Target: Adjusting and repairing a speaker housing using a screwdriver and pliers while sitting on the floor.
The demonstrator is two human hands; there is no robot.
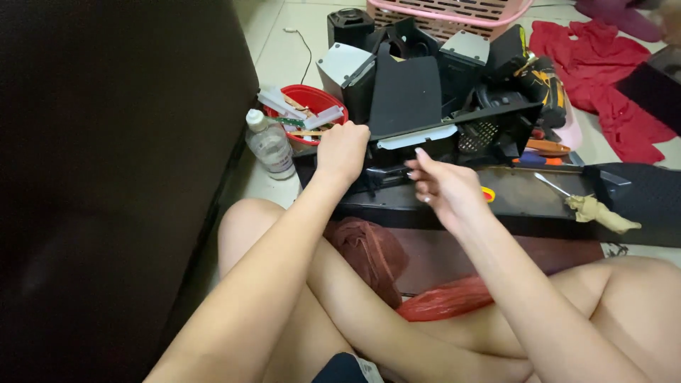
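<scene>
At twelve o'clock from my crossed legs, on the floor, sits the black machine housing [425,135], its dark flap standing upright above a pale strip along the front edge. My left hand [342,150] has its grip clamped over the housing's left front corner, at about eleven o'clock. My right hand [443,186] hovers just before the lower front edge at one o'clock, fingers curled loosely with thumb and forefinger close together; whether they pinch some small part I cannot tell. Beside the housing at ten o'clock stands a red bowl [312,106] of scraps and pale strips, and near it a small clear bottle [271,145] with a white cap. At two o'clock a screwdriver [553,186] lies on a long black panel [539,202]. A pink basket [454,13] sits at twelve, a red cloth [603,64] beyond.
</scene>
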